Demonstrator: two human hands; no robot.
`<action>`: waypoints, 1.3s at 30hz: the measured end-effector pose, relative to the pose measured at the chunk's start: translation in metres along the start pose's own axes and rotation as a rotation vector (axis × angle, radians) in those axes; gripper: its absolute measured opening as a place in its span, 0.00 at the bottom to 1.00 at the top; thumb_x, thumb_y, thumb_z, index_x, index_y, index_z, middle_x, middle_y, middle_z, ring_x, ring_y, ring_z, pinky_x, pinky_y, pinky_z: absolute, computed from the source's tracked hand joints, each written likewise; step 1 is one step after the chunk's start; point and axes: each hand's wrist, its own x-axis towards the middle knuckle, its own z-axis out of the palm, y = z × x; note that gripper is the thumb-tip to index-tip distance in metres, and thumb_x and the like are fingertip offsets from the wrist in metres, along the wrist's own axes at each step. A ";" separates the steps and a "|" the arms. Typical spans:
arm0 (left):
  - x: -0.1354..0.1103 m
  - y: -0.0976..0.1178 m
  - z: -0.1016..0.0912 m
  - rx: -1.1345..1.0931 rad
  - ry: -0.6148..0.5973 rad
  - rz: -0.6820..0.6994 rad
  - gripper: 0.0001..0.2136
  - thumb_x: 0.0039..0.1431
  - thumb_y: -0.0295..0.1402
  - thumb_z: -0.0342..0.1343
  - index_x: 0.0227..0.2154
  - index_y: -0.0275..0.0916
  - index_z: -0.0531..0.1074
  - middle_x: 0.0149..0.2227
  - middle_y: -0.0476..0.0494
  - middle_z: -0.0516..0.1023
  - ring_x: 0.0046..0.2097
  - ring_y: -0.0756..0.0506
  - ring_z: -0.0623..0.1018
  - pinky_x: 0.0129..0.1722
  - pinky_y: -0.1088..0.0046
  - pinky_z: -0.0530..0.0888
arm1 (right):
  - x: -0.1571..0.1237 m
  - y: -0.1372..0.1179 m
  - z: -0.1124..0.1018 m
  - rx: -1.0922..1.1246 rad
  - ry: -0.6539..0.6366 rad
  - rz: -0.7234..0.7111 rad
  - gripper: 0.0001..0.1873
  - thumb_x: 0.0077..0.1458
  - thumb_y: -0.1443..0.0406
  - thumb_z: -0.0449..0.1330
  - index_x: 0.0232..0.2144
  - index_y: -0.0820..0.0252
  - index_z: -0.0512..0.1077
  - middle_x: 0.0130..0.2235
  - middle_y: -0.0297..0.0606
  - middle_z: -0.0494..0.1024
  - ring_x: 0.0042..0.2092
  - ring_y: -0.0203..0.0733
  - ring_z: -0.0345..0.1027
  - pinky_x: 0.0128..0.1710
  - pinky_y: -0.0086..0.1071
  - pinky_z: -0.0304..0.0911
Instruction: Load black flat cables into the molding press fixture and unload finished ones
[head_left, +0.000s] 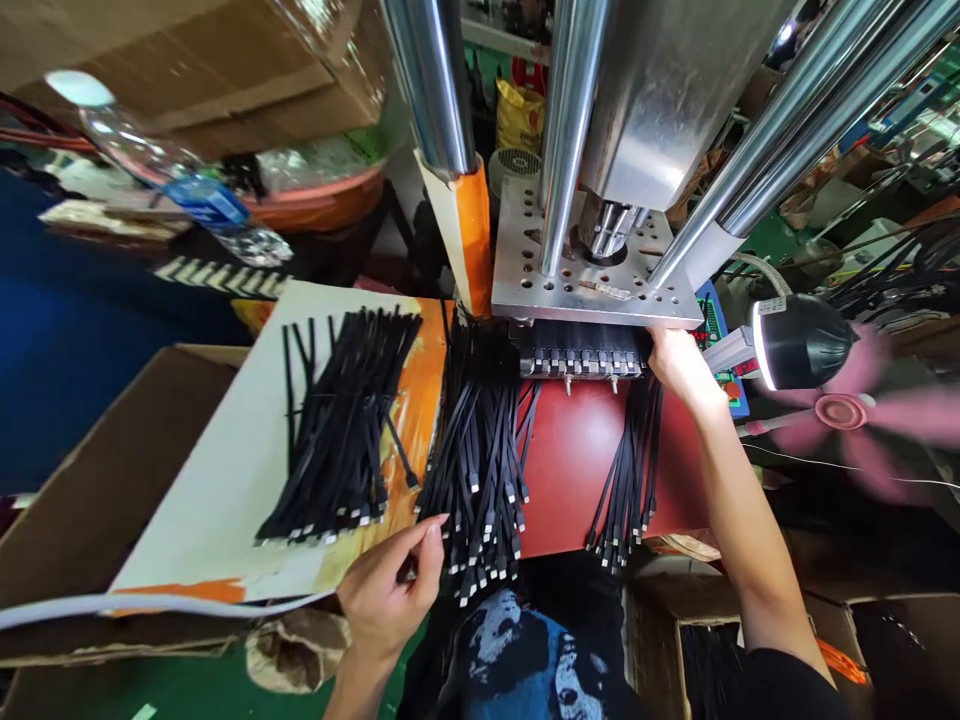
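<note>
pinching black cables (480, 470) with closed fingers, left hand (390, 590); right hand (679, 365) touches the fixture (581, 360), grip unclear.

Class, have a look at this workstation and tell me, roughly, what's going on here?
A person works at a press machine. Their left hand pinches the near ends of the middle bundle of black cables, which lies on the red table. Their right hand is at the right end of the row of cable ends set under the machine's metal plate. Another cable pile lies on a board to the left.
</note>
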 end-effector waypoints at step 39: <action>-0.012 -0.007 0.002 0.066 -0.068 0.053 0.07 0.67 0.27 0.60 0.39 0.44 0.82 0.33 0.49 0.89 0.28 0.46 0.87 0.30 0.71 0.83 | -0.066 0.022 0.021 0.404 0.237 -0.175 0.31 0.60 0.74 0.49 0.60 0.57 0.77 0.40 0.38 0.85 0.41 0.45 0.80 0.50 0.39 0.75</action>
